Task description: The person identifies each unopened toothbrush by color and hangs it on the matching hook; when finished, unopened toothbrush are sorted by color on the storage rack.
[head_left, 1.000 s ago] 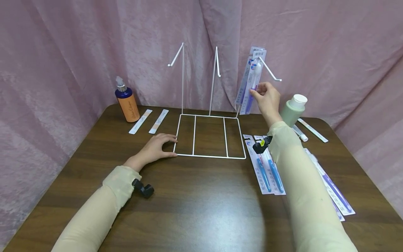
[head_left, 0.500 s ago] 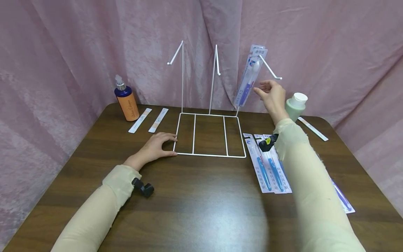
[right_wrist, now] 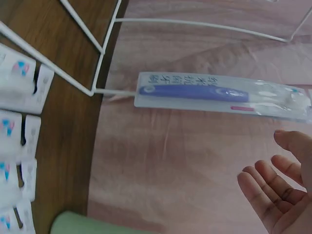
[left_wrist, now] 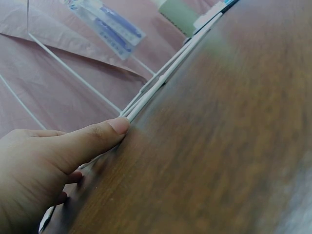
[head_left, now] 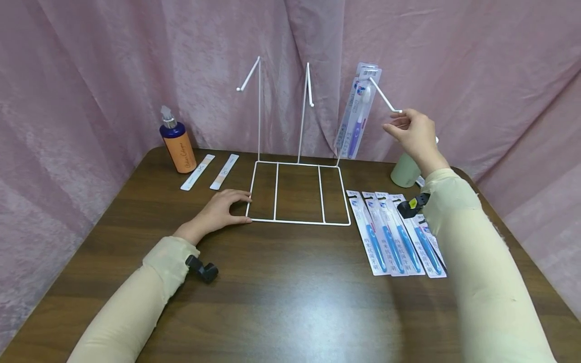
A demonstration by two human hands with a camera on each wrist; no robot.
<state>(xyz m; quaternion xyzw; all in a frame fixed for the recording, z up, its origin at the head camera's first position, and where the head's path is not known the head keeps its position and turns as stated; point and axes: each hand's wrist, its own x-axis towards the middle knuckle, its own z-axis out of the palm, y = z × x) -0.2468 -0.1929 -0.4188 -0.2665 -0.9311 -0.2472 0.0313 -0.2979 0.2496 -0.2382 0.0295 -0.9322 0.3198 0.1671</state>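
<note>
Head view: left hand (head_left: 217, 214) resting flat on the dark wooden table (head_left: 281, 292), fingers relaxed and released, thumb and fingertips against the front left corner of the white wire display rack (head_left: 297, 191). Right hand (head_left: 414, 133) raised beside the tip of the rack's right hook (head_left: 385, 97), fingers loosely curled, grasping nothing that can be seen. 2 packaged purple toothbrushes (head_left: 358, 118) hanging from that hook, just left of the hand and apart from it. 4 packaged blue toothbrushes (head_left: 394, 234) lying side by side on the table right of the rack. Pale green bottle (head_left: 404, 171) standing behind the right wrist. Orange pump bottle (head_left: 178, 143) with blue shoulder at the back left, 2 narrow white packets (head_left: 210, 171) beside it. Pink curtain (head_left: 113, 75) behind everything.

Left wrist view: thumb tip (left_wrist: 117, 126) pressed to the rack's base wire (left_wrist: 161, 83) where it meets the tabletop, other fingers tucked below, gripping nothing. Hanging toothbrush packs (left_wrist: 107, 29) visible far off.

Right wrist view: open palm, fingers (right_wrist: 265, 187) spread and slightly bent, empty. Purple toothbrush pack (right_wrist: 219, 95) hanging clear of the hand, in front of the curtain. Edges of blue packs (right_wrist: 17, 136) on the table at the left.
</note>
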